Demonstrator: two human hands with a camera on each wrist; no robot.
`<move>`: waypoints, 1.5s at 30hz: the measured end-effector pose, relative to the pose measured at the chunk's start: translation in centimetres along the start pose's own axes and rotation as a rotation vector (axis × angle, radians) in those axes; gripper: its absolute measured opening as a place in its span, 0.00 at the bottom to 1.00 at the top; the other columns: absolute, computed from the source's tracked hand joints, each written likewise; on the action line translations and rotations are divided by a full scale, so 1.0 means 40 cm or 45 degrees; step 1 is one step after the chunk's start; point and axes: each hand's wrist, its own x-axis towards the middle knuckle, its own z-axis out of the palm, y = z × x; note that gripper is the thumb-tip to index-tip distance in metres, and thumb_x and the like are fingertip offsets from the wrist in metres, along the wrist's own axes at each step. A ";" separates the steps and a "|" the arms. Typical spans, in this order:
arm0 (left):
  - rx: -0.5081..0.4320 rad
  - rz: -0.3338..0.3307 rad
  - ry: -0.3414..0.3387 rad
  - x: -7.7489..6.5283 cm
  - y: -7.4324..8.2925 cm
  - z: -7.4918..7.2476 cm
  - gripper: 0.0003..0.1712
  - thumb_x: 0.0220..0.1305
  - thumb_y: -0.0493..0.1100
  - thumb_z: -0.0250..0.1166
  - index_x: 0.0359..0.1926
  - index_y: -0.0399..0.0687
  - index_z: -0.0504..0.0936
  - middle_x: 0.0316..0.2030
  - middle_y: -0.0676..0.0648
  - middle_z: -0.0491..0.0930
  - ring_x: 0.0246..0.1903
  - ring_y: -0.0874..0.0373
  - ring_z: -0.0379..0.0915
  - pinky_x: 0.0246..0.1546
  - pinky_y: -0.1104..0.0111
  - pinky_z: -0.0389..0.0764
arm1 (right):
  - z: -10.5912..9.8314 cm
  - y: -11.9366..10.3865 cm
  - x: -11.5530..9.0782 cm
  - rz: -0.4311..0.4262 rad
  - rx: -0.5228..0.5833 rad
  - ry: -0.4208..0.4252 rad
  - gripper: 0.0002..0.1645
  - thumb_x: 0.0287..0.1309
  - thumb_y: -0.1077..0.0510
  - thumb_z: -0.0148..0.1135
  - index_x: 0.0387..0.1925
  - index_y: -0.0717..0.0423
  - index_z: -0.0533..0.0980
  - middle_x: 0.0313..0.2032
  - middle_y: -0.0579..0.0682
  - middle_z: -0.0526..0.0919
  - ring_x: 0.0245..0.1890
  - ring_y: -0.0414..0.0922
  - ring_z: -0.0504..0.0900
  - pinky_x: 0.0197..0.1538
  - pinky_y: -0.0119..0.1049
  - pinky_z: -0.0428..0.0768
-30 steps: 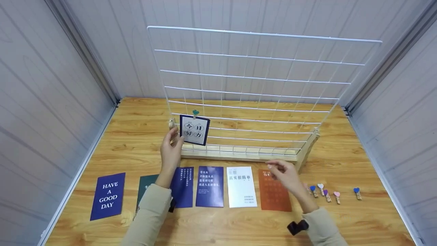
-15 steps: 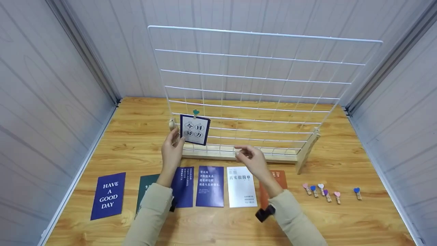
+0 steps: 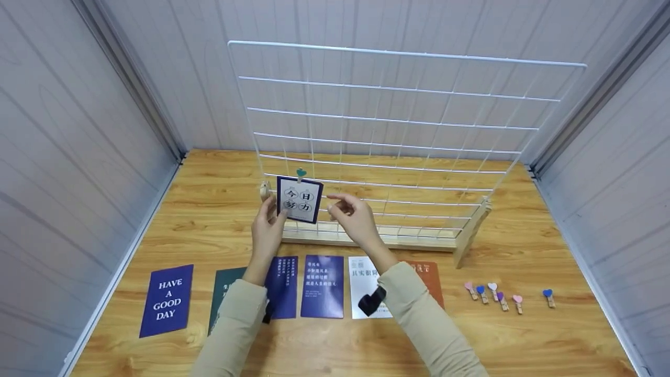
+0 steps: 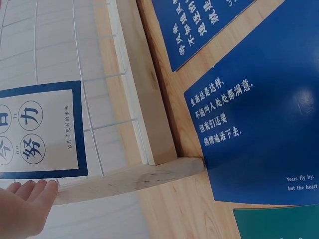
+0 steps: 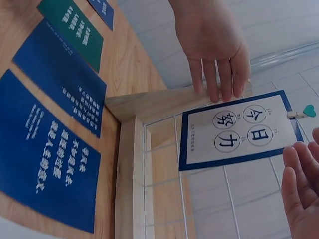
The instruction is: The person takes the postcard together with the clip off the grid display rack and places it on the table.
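A blue-bordered white card (image 3: 299, 199) with printed characters hangs on the white wire grid (image 3: 419, 124), near its lower left. A small wooden clothespin with a teal heart (image 3: 301, 173) clips its top edge. My left hand (image 3: 268, 230) is at the card's left edge, its thumb over the lower left corner in the head view. In the right wrist view its fingers (image 5: 211, 74) are straight beside that edge. My right hand (image 3: 356, 220) is close to the card's right edge, fingers loosely bent (image 5: 302, 174), with nothing seen in them.
A wooden base (image 3: 366, 237) carries the grid. In front lie several cards in a row, among them a HAVE A GOOD DAY card (image 3: 166, 300), a green card (image 3: 226, 288) and an orange card (image 3: 430, 283). Several heart clothespins (image 3: 492, 296) lie at the right.
My right hand has moved left and upward from above the orange card to beside the hanging card. My left hand has shifted only slightly. The card hangs in the same place.
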 end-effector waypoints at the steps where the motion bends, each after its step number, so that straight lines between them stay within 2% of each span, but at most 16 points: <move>1: 0.001 -0.004 -0.003 0.001 0.000 0.001 0.27 0.61 0.36 0.54 0.60 0.34 0.60 0.57 0.37 0.63 0.56 0.49 0.59 0.53 0.65 0.63 | 0.007 0.005 0.009 0.000 0.013 -0.006 0.15 0.53 0.66 0.57 0.44 0.69 0.74 0.25 0.57 0.78 0.21 0.39 0.75 0.27 0.30 0.74; 5: -0.005 -0.015 -0.021 0.004 -0.001 0.005 0.28 0.61 0.36 0.54 0.61 0.34 0.58 0.58 0.36 0.61 0.57 0.48 0.57 0.55 0.64 0.61 | 0.035 0.023 0.041 -0.004 0.017 -0.018 0.17 0.53 0.66 0.57 0.47 0.65 0.73 0.26 0.57 0.78 0.21 0.42 0.76 0.25 0.30 0.72; 11: 0.010 -0.020 0.008 0.004 -0.004 0.009 0.26 0.61 0.35 0.53 0.60 0.35 0.61 0.57 0.36 0.63 0.57 0.48 0.58 0.55 0.62 0.62 | 0.071 0.013 0.068 -0.001 -0.009 -0.041 0.21 0.53 0.66 0.54 0.51 0.59 0.72 0.24 0.52 0.77 0.25 0.55 0.76 0.24 0.30 0.73; 16: 0.035 0.000 0.059 0.002 -0.005 0.010 0.24 0.60 0.34 0.54 0.57 0.33 0.64 0.52 0.35 0.67 0.53 0.47 0.63 0.51 0.63 0.66 | 0.093 -0.001 0.078 0.015 -0.027 -0.066 0.25 0.53 0.66 0.53 0.56 0.58 0.68 0.22 0.49 0.76 0.23 0.53 0.77 0.23 0.33 0.75; 20: 0.054 -0.010 0.099 0.002 -0.005 0.009 0.22 0.59 0.34 0.55 0.55 0.33 0.67 0.49 0.36 0.69 0.50 0.48 0.66 0.49 0.64 0.68 | 0.106 -0.007 0.084 0.042 -0.009 -0.096 0.28 0.54 0.66 0.52 0.59 0.58 0.63 0.23 0.55 0.78 0.23 0.54 0.77 0.28 0.42 0.77; 23: 0.096 -0.017 0.120 0.002 -0.006 0.007 0.19 0.59 0.34 0.55 0.52 0.34 0.69 0.47 0.37 0.71 0.47 0.49 0.68 0.47 0.65 0.70 | 0.114 -0.012 0.085 0.107 0.028 -0.150 0.32 0.57 0.65 0.51 0.63 0.56 0.56 0.26 0.61 0.78 0.25 0.59 0.76 0.32 0.49 0.76; 26: 0.150 -0.013 0.142 0.004 -0.007 0.006 0.16 0.58 0.35 0.56 0.48 0.34 0.72 0.43 0.39 0.72 0.44 0.50 0.69 0.44 0.65 0.71 | 0.121 -0.018 0.085 0.186 0.050 -0.200 0.35 0.59 0.63 0.50 0.66 0.52 0.50 0.29 0.63 0.78 0.28 0.61 0.76 0.34 0.50 0.75; 30: 0.186 0.015 0.180 0.007 -0.008 0.006 0.13 0.57 0.34 0.58 0.43 0.33 0.74 0.39 0.38 0.74 0.39 0.50 0.71 0.41 0.63 0.73 | 0.127 -0.022 0.087 0.251 0.076 -0.219 0.37 0.59 0.61 0.50 0.67 0.49 0.47 0.29 0.61 0.79 0.26 0.57 0.77 0.31 0.43 0.77; 35: 0.198 0.042 0.216 0.012 -0.011 0.006 0.08 0.56 0.32 0.58 0.38 0.32 0.76 0.35 0.38 0.76 0.36 0.50 0.72 0.38 0.63 0.73 | 0.129 -0.022 0.093 0.278 0.180 -0.191 0.33 0.60 0.62 0.48 0.65 0.49 0.51 0.26 0.58 0.78 0.21 0.48 0.77 0.28 0.40 0.77; 40: 0.219 0.078 0.231 0.015 -0.014 0.008 0.07 0.55 0.31 0.59 0.36 0.31 0.76 0.32 0.38 0.76 0.33 0.49 0.72 0.36 0.62 0.73 | 0.134 -0.026 0.098 0.302 0.206 -0.192 0.33 0.60 0.62 0.46 0.66 0.50 0.49 0.26 0.57 0.79 0.21 0.48 0.78 0.28 0.41 0.77; 45: 0.253 0.097 0.218 0.016 -0.017 0.011 0.07 0.54 0.32 0.59 0.35 0.32 0.77 0.31 0.39 0.77 0.32 0.50 0.72 0.36 0.62 0.73 | 0.142 -0.036 0.106 0.352 0.216 -0.180 0.33 0.62 0.59 0.44 0.66 0.49 0.47 0.26 0.55 0.80 0.19 0.48 0.79 0.24 0.36 0.76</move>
